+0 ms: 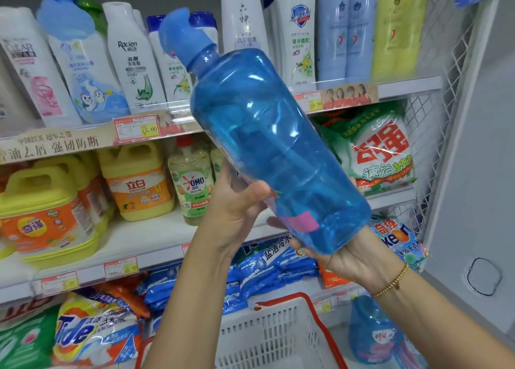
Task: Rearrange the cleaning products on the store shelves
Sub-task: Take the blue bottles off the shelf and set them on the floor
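Between both hands, held in the air before the shelves, the bottle (273,146) leans with its cap (181,37) up to the left and its base low to the right. The left hand (237,210) grips its lower side, thumb laid across the front and fingers behind. The right hand (354,260) cups the base from below, fingers curled round the far side. The likeliest trouble, I judge, is a slip. The wall is smooth, glossy plastic, the body is wide for one hand, and it seems to hold a good deal of liquid. Letting go with either hand while it is tilted could send it sliding down toward the basket (278,332) beneath. Swung toward a shelf, its long body or beaked cap could knock the close-packed shampoo bottles (133,59) above, or the yellow jugs (139,182) on the middle shelf (145,237). A hard squeeze might push liquid at the cap; whether that is sealed cannot be told. As to looks, it is large, translucent blue and round-shouldered, with faint bands around the body and an opaque blue cap bent to one side. A pink label (303,221) shows through near the base. Behind it to the right lie detergent bags (381,151).
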Demonstrator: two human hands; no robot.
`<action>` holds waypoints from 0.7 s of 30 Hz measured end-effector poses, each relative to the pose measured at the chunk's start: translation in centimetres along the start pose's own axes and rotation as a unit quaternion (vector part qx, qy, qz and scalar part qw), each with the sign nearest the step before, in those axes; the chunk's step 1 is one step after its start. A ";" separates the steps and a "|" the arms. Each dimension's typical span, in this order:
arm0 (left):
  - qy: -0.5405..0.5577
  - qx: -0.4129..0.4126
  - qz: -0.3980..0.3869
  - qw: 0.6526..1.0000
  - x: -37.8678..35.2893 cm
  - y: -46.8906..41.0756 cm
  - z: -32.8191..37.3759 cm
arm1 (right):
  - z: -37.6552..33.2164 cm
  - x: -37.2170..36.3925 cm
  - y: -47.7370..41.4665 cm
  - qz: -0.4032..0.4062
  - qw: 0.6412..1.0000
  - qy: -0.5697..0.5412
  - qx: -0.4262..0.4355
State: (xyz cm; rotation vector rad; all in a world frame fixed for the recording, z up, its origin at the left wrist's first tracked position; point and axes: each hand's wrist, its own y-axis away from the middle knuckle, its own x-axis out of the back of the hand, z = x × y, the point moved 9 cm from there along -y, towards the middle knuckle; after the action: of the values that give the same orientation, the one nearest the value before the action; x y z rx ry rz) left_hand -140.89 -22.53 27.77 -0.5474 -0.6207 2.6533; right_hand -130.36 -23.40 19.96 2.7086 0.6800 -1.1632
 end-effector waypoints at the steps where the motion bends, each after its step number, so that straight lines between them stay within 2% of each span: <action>1: 0.002 -0.004 0.014 1.000 0.2 0.1 0.0 | -0.1 0.2 -0.1 0.004 1.000 0.019 0.000; 4: 0.014 -0.027 0.068 0.997 1.1 0.4 -0.2 | -1.1 0.3 -0.3 0.008 0.998 0.053 0.033; 6: 0.035 -0.041 0.113 0.992 2.0 0.5 -0.6 | -2.1 -0.4 -0.2 -0.028 0.995 0.071 0.063; 8: 0.061 -0.042 0.160 0.984 2.9 0.7 -1.1 | -2.5 -0.7 0.1 -0.047 0.981 0.170 0.081; 9: 0.072 -0.038 0.179 0.981 3.3 0.8 -1.4 | -2.8 -0.5 0.2 -0.035 0.957 0.267 0.102; 11: 0.088 -0.025 0.202 0.975 3.6 1.0 -2.3 | -4.0 0.1 0.5 0.022 0.871 0.458 0.175; 12: 0.093 -0.017 0.210 0.973 3.7 1.0 -2.9 | -4.6 0.2 0.6 0.043 0.829 0.515 0.213; 14: 0.103 0.008 0.217 0.971 3.8 1.1 -3.9 | -5.4 0.2 0.9 0.063 0.769 0.578 0.267; 16: 0.110 0.027 0.193 0.975 3.9 1.1 -4.6 | -5.9 -0.1 1.3 0.068 0.732 0.602 0.312; 17: 0.114 0.030 0.173 0.978 3.8 1.0 -4.7 | -6.1 -0.2 1.5 0.071 0.725 0.600 0.331; 18: 0.118 0.029 0.151 0.981 3.8 1.0 -4.6 | -6.3 -0.1 1.7 0.074 0.734 0.582 0.342; 19: 0.122 0.025 0.128 0.984 3.6 0.9 -4.3 | -6.5 0.1 1.8 0.073 0.757 0.551 0.344; 21: 0.131 0.013 0.094 0.987 3.5 0.6 -3.7 | -6.5 0.7 1.6 0.061 0.825 0.461 0.322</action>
State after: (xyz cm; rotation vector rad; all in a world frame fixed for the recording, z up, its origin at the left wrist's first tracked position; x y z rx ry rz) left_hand -142.43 -20.27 23.37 -0.9696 -0.4760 2.6901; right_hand -124.94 -22.76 23.83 3.7888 0.1342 0.1052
